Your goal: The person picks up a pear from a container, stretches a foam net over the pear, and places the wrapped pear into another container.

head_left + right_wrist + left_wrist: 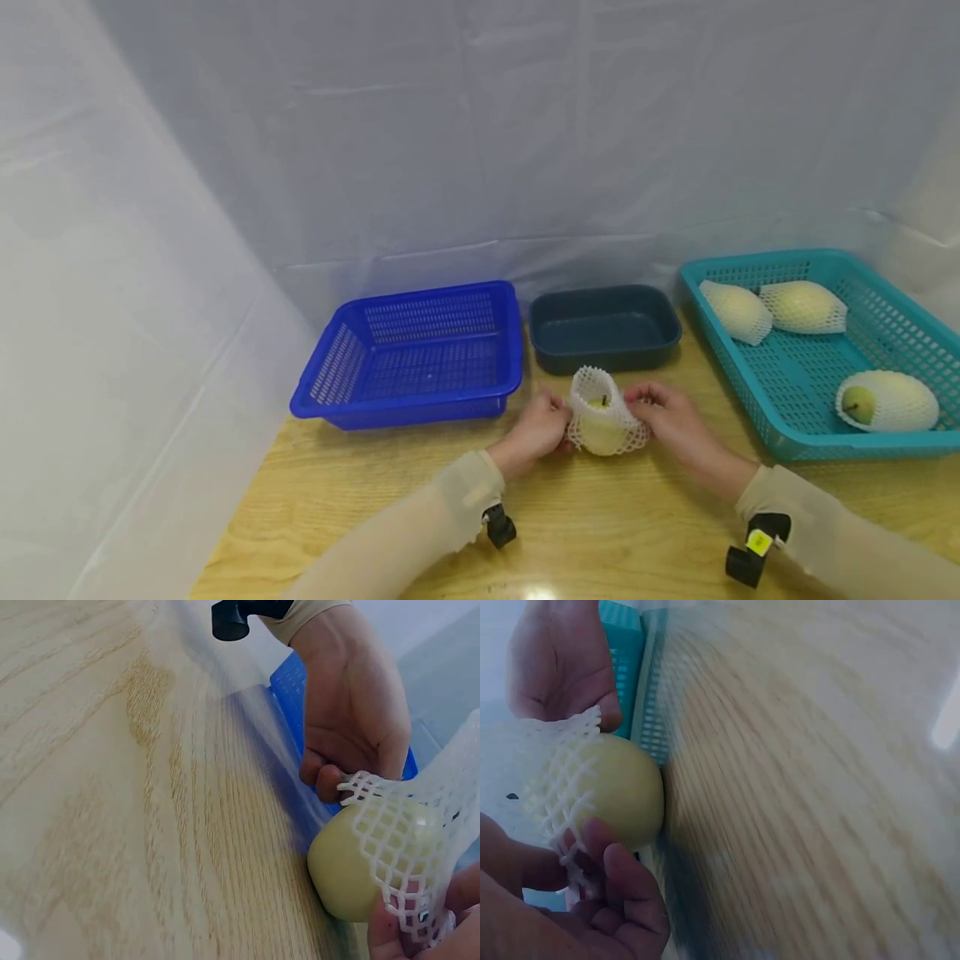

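Note:
A pale yellow-green pear [602, 437] stands on the wooden table with its dark stem upward. A white foam net [591, 382] covers its upper part; the lower part is bare, as the pear [337, 866] shows in the right wrist view. My left hand [537, 431] pinches the net's lower edge on the left side. On the opposite side, my right hand [677, 427] pinches the edge too. Thumb and fingers of the left hand [592, 907] grip the mesh close against the fruit in the left wrist view.
At the back left stands a blue basket [423, 410]. Beside it is a dark teal tub [607, 360], just behind the pear. A turquoise basket [738, 398] on the right holds three netted fruits, one of them a netted pear [892, 402]. White sheeting [480, 150] hangs behind.

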A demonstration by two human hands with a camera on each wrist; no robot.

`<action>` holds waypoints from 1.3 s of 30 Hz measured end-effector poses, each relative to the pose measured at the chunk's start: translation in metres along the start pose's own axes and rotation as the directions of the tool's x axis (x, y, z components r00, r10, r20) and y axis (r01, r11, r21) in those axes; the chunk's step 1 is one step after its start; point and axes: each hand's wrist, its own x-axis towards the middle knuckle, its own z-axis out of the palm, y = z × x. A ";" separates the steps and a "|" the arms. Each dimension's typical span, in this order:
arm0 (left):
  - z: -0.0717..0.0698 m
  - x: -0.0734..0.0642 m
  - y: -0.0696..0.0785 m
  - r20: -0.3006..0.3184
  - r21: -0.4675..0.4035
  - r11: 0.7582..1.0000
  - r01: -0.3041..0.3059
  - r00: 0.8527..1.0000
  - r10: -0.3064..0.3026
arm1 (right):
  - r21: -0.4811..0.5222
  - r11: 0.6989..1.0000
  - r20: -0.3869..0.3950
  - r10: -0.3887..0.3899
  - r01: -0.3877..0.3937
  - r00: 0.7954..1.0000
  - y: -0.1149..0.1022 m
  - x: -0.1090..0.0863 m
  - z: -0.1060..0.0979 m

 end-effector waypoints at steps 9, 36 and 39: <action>-0.009 0.007 -0.002 0.077 0.283 0.956 -0.077 0.995 0.057 | -0.077 0.997 0.032 -0.004 0.007 0.999 0.006 0.002 -0.003; -0.019 0.004 0.007 0.247 0.497 0.781 -0.379 0.924 0.291 | -0.537 0.816 0.107 -0.182 0.211 0.977 0.020 0.012 -0.006; -0.019 0.004 0.010 0.346 0.456 0.776 -0.436 0.890 0.296 | -0.541 0.808 0.093 -0.218 0.233 0.971 0.019 0.009 -0.006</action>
